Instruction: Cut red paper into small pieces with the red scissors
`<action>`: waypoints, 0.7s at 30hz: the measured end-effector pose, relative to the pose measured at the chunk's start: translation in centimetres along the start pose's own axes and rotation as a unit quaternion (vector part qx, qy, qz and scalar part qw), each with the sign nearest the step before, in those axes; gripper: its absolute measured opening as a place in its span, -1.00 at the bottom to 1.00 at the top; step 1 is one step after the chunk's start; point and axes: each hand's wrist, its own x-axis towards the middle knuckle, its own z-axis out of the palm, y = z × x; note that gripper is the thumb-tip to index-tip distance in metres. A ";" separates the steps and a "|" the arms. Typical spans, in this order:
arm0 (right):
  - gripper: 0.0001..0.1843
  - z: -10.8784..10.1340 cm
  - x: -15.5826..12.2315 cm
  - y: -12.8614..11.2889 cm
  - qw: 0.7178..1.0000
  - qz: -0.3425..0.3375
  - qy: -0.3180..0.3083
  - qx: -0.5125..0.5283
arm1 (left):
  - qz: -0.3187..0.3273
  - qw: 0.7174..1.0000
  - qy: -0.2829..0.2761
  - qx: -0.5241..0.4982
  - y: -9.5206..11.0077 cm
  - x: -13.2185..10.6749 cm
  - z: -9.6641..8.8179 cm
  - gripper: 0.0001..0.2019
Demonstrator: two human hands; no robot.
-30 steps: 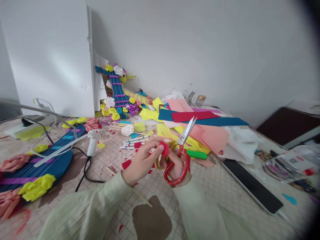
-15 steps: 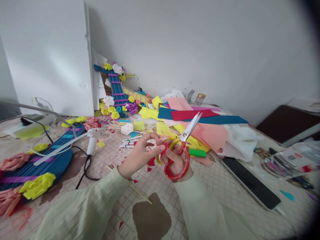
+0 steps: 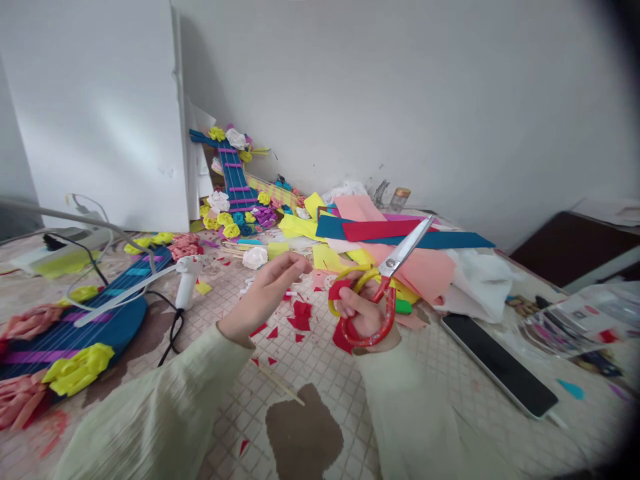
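Note:
My right hand (image 3: pixel 367 312) holds a pair of scissors (image 3: pixel 385 273) with one yellow and one red handle loop. Their blades point up and to the right, looking closed. Red paper (image 3: pixel 339 289) sits at the thumb and fingers of this same hand, and more red shows below it. Apart from it, to the left, is my left hand (image 3: pixel 270 290), its thumb and fingertips brought together. Whatever they pinch, if anything, cannot be made out. Between and below the hands, red paper scraps (image 3: pixel 301 313) lie on the table.
At left lie a blue paper guitar (image 3: pixel 125 313) with crepe flowers and a white glue gun (image 3: pixel 186 283). Another decorated guitar (image 3: pixel 237 177) leans at the back. Coloured crepe strips (image 3: pixel 430 238) are piled behind my hands. A phone (image 3: pixel 500 363) lies at right, near a clear plastic bag (image 3: pixel 575 320).
My left hand has let go of the red paper and moved left, away from my right hand. The scissors have shifted right, and their blade tips have come together.

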 end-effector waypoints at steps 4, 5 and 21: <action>-0.64 -0.3 0.3 -0.3 0.997 0.009 0.045 -0.055 | 0.014 0.996 -0.082 0.045 0.5 0.0 -0.2 -0.85; -0.63 -0.4 0.3 -0.3 0.996 0.016 0.048 -0.071 | 0.020 0.993 -0.103 0.057 0.4 -0.1 -0.1 -0.86; -0.62 -0.4 -0.2 0.6 0.994 0.061 0.014 -0.095 | 0.032 0.985 -0.101 0.137 -0.4 -0.2 0.5 -0.86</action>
